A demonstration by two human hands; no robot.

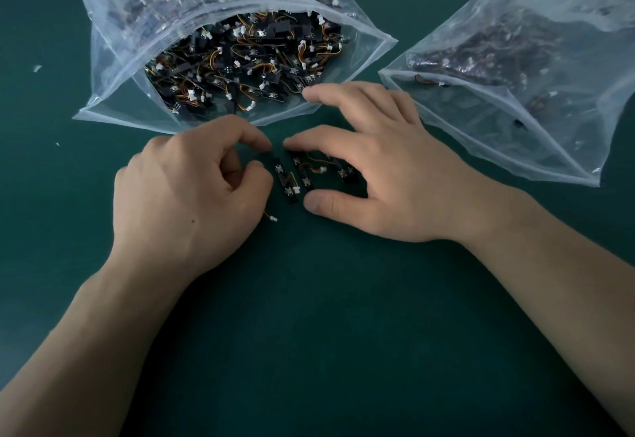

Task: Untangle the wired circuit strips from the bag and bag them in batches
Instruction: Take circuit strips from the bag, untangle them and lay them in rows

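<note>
- Circuit strips (292, 180), black with orange-yellow wires and white plugs, lie in a small loose group on the green table (309, 316), between the two hands and just in front of the big bag's mouth.
- Left hand (192, 192) sits knuckles up with its fingers curled, and its thumb and forefinger tips are close to the leftmost strip. A wire ending in a white plug (273, 219) pokes out from under it, but I cannot tell whether it grips anything.
- Right hand (378, 168) is spread and arched over the group, holding nothing. Its thumb tip is down by the strips' near ends and its forefinger is by their far ends.
- Big clear bag (113, 93) lies with its open mouth toward the person, packed with tangled strips.
- Second clear bag (515, 120) lies to the right, near the right hand, with strips showing dimly through the plastic.
- White scraps (36, 68) lie on the table at far left.
</note>
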